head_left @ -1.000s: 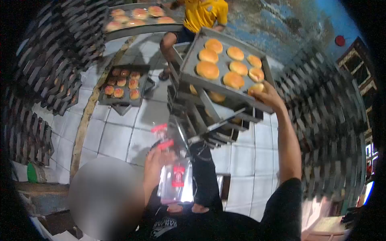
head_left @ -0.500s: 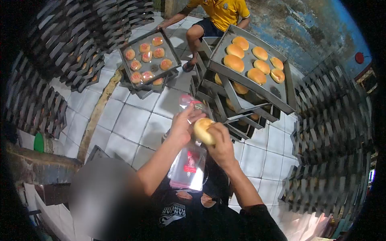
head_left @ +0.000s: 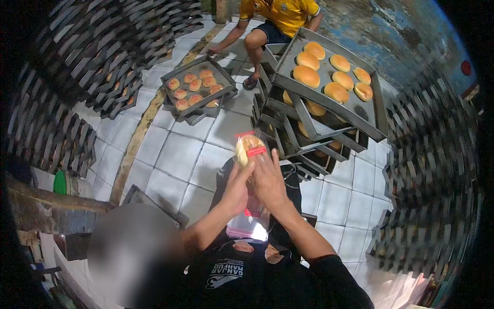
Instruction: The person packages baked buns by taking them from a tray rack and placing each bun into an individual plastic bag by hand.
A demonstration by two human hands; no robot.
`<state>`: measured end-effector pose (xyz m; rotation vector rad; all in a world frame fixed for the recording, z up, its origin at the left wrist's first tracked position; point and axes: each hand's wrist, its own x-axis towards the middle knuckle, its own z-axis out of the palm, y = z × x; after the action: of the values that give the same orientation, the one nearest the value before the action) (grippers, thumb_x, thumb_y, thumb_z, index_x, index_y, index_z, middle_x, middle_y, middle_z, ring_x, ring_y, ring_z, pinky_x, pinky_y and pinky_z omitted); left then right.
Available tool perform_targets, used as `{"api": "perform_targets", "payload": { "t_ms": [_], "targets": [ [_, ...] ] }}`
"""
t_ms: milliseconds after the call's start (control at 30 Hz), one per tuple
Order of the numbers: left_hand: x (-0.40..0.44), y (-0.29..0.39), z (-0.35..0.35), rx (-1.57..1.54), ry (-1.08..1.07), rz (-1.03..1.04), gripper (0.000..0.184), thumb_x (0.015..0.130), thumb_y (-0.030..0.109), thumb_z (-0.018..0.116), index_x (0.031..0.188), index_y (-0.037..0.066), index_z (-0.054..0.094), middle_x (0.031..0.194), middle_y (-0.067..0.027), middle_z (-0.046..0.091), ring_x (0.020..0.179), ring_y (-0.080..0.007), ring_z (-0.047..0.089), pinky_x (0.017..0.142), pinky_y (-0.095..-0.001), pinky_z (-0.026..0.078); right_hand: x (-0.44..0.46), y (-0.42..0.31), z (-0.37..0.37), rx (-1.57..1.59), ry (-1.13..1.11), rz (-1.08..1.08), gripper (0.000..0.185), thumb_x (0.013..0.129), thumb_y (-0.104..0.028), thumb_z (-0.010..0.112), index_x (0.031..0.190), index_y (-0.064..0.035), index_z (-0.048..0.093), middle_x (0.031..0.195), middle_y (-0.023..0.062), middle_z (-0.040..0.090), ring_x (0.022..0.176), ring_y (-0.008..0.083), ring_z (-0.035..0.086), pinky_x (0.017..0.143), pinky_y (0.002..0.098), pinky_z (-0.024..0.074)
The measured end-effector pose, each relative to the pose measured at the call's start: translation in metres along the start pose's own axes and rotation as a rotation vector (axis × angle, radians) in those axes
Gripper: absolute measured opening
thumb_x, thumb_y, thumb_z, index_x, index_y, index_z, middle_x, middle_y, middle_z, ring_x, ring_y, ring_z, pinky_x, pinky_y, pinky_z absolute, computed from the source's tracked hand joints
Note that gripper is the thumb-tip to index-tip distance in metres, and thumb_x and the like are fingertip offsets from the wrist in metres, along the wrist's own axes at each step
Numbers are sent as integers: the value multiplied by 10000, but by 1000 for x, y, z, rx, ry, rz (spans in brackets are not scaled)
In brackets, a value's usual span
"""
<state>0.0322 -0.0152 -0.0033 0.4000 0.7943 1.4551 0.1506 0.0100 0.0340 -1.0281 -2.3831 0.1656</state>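
A golden bread bun [head_left: 246, 145] sits inside a clear plastic bag [head_left: 256, 150] with red print, held up in front of my body. My left hand [head_left: 236, 191] closes on its near left side, the thumb pointing up along the bag. From the right, my right hand [head_left: 270, 180] presses its long fingers over the bag, so the bun is held between both hands. Below my wrists, a stack of flat clear bags [head_left: 247, 229] with pink edges lies on my lap, partly hidden by my hands.
Stacked metal trays [head_left: 334, 116] of plain buns stand ahead on the right. A tray [head_left: 175, 109] of wrapped, red-marked buns lies ahead left. Behind them sits a person in a yellow shirt [head_left: 280, 10]. Tall tray stacks [head_left: 427, 170] line both sides of the tiled floor [head_left: 175, 149].
The bun has gone from my right hand into the plastic bag, and my hands have come together around it. The other person's hand has let go of the left tray, which now sits lower.
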Motion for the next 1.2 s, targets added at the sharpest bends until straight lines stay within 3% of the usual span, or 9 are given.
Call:
{"api": "perform_targets", "payload": {
  "t_ms": [233, 400, 667, 700, 833, 1000, 1100, 1133, 1200],
  "targets": [
    [47, -6, 13, -332, 44, 8, 377, 1059, 327, 470, 1323, 79, 573, 1249, -116, 646, 1185, -252, 627, 1058, -405, 482, 34, 12, -27, 118, -180, -27, 537, 837, -44, 662, 1355, -3, 523, 1314, 222, 610, 1306, 368, 542, 1181, 571, 316],
    [39, 34, 11, -481, 54, -228, 710, 1051, 625, 336, 1401, 29, 501, 1348, -169, 597, 1223, -340, 601, 1045, -532, 511, 7, -10, -31, 653, -34, 112, 109, 923, -92, 659, 1006, -21, 661, 996, 142, 694, 927, 321, 691, 827, 405, 527],
    [54, 39, -43, -80, -88, 139, 648, 1076, 570, 300, 1382, 43, 517, 1354, -178, 594, 1242, -350, 587, 1065, -580, 482, -25, -40, -40, 1562, -537, -98, 116, 950, -95, 696, 889, -19, 633, 948, 88, 647, 872, 193, 636, 694, 298, 531],
    [50, 38, -50, -128, -62, 128, 645, 1074, 571, 302, 1372, 46, 525, 1343, -182, 598, 1226, -351, 597, 1054, -583, 488, -16, -29, -47, 1053, -429, 253, 113, 927, -85, 713, 934, -1, 638, 1008, 114, 658, 932, 207, 646, 742, 304, 541],
    [42, 33, -10, -355, 131, -145, 568, 1070, 533, 365, 1329, 65, 558, 1289, -163, 633, 1174, -356, 627, 1019, -568, 517, 5, -13, -1, 674, -13, -94, 159, 903, -79, 717, 869, -24, 573, 959, 79, 655, 792, 121, 628, 616, 268, 502],
    [54, 35, -56, -66, 26, 39, 490, 1078, 487, 392, 1333, 105, 565, 1312, -137, 635, 1201, -319, 621, 1027, -533, 508, -29, -27, -64, 1729, -664, 138, 255, 924, -156, 746, 796, -80, 540, 870, 70, 628, 845, 154, 606, 747, 310, 482],
    [28, 52, -42, -319, 49, -121, 515, 1083, 503, 385, 1372, 109, 550, 1333, -128, 629, 1209, -294, 612, 1001, -494, 515, -26, -19, -44, 1072, -97, 591, 197, 880, -172, 797, 915, -35, 660, 993, 112, 662, 953, 254, 651, 866, 411, 527],
    [-7, 57, -14, -236, -33, -175, 523, 1085, 503, 381, 1386, 107, 541, 1334, -127, 627, 1209, -289, 610, 1002, -484, 514, -14, -15, -39, 352, 287, 212, 231, 824, -110, 797, 1017, -36, 693, 1060, 142, 672, 987, 313, 665, 867, 412, 550],
    [-21, 49, -12, -411, -125, -488, 542, 1091, 488, 391, 1423, 79, 520, 1349, -116, 620, 1187, -254, 618, 1020, -439, 500, -14, -16, -40, 337, 244, 44, 265, 789, -82, 795, 1030, -38, 695, 1090, 151, 666, 988, 363, 653, 842, 411, 557]
  ]
}}
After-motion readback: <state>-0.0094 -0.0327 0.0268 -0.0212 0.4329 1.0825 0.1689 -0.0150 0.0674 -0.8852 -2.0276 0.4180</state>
